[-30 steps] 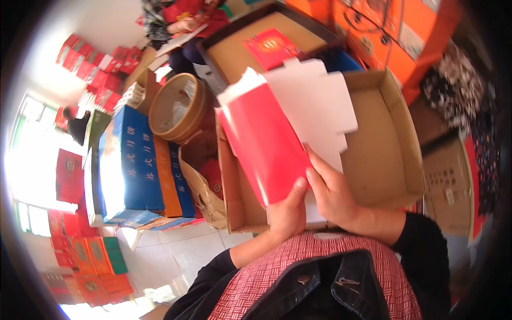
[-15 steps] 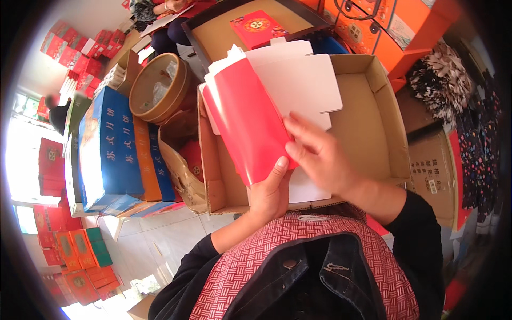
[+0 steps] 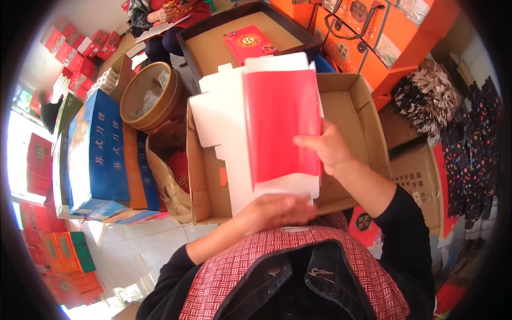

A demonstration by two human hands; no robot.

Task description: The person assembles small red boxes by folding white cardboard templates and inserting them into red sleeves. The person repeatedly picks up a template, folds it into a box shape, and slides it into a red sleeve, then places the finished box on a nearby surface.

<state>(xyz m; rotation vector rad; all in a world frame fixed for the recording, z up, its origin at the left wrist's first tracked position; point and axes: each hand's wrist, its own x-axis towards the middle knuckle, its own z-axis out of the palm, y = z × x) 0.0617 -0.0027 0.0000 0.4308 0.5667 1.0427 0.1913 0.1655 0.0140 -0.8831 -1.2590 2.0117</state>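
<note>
A flat cardboard box blank with a glossy red panel (image 3: 280,122) and white flaps is held upright above a shallow brown carton (image 3: 354,200). My right hand (image 3: 333,152) grips its right edge, thumb on the red face and fingers behind. Below the blank's lower white flap, my left hand (image 3: 272,212) has its fingers stretched out to the right, the fingertips smeared by motion. Whether it touches the flap I cannot tell. Another white die-cut blank (image 3: 226,125) lies in the carton, partly covered by the red one.
Beyond the carton, a dark-rimmed tray (image 3: 205,45) bears a red decorated box (image 3: 249,41). Left stand a round tub (image 3: 128,104), a paper bag (image 3: 168,197) and blue boxes (image 3: 101,154). Orange gift boxes (image 3: 349,48) stack at far right. Another person (image 3: 178,16) sits at the back.
The red blank has swung upright and moved right, from my left hand's hold into my right hand's. My left hand has let go and dropped below its lower edge.
</note>
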